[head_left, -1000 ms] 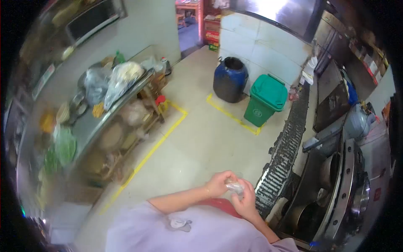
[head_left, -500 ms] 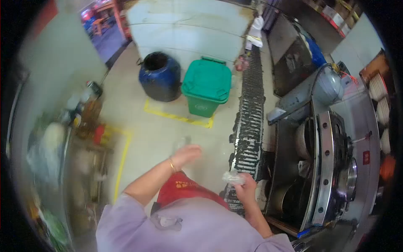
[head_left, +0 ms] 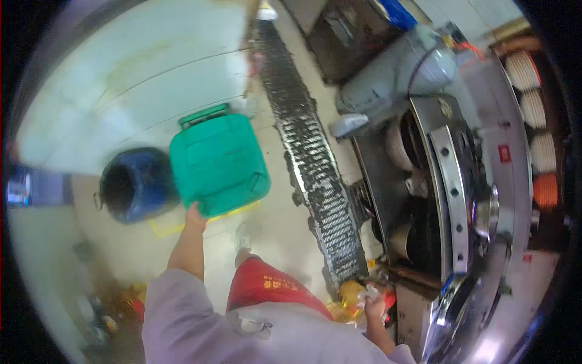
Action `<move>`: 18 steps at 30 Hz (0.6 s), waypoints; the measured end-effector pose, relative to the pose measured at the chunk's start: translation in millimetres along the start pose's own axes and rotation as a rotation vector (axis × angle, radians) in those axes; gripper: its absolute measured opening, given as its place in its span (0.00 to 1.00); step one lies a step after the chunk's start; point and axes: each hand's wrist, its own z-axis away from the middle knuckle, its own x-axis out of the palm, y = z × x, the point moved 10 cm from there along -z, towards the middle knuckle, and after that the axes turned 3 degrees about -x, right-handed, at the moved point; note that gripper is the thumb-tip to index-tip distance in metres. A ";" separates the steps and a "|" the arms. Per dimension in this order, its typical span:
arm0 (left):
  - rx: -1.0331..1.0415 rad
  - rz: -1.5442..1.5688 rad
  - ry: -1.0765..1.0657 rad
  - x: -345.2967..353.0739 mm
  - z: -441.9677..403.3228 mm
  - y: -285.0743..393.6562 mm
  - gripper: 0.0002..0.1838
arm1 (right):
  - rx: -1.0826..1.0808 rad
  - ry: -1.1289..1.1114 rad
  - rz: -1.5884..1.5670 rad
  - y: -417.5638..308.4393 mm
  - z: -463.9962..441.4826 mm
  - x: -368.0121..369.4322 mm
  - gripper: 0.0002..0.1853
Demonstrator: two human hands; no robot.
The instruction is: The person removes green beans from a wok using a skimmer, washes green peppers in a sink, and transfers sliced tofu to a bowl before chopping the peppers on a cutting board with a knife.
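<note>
My left hand (head_left: pixel 195 216) reaches forward to the near left edge of the green lid (head_left: pixel 219 161) on a wheeled trash bin. Its fingers close on that edge, and the lid lies down over the bin. Low on the right, my right hand (head_left: pixel 375 309) is closed around a crumpled, whitish, see-through wad (head_left: pixel 367 295) that looks like plastic film. Immediately left of the bin stands a blue plastic barrel (head_left: pixel 140 193) with a dark open mouth.
A grimy floor drain grate (head_left: pixel 312 164) runs along the floor to my right. Beyond it are a steel stove (head_left: pixel 448 200), a grey gas cylinder (head_left: pixel 394 73) and stacked bowls (head_left: pixel 532 100). Yellow and red items (head_left: pixel 351 297) lie near my right hand. A white wall (head_left: pixel 151 67) rises behind the bin.
I have stepped up to the bin and the view has turned right. My left hand has moved from open air to the lid's edge. My right hand still holds the wad.
</note>
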 end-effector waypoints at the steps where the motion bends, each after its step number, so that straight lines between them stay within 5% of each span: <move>1: -0.104 0.087 0.040 11.2 19.1 4.0 0.27 | 0.046 0.007 -0.057 6.8 6.1 -0.9 0.20; 4: -0.208 0.058 0.276 60.6 110.7 54.0 0.27 | -0.098 0.127 0.008 -43.6 22.4 -3.5 0.20; 7: -0.127 0.381 0.384 36.8 60.0 34.1 0.29 | 0.061 -0.225 -0.139 -45.5 5.1 85.2 0.16; 8: -0.071 0.344 0.327 41.3 75.8 51.2 0.29 | 0.000 -0.157 -0.111 -68.2 -3.9 107.5 0.14; 10: 0.061 0.273 0.204 74.6 172.4 129.9 0.30 | 0.082 -0.358 -0.644 -211.2 5.6 105.5 0.10; 11: 0.174 0.268 0.119 80.9 204.0 168.9 0.30 | 0.009 -0.528 -1.034 -255.1 3.7 141.0 0.16; 12: 0.286 0.260 0.033 87.1 236.5 204.4 0.31 | 0.064 -0.688 -1.043 -283.2 5.4 174.4 0.26; 14: 0.566 0.301 -0.060 111.6 303.8 282.9 0.32 | -0.215 -0.645 -1.093 -386.0 20.7 131.1 0.31; 18: 0.633 0.208 -0.303 187.0 344.9 333.7 0.33 | -0.704 -0.500 -0.965 -428.2 53.6 34.4 0.36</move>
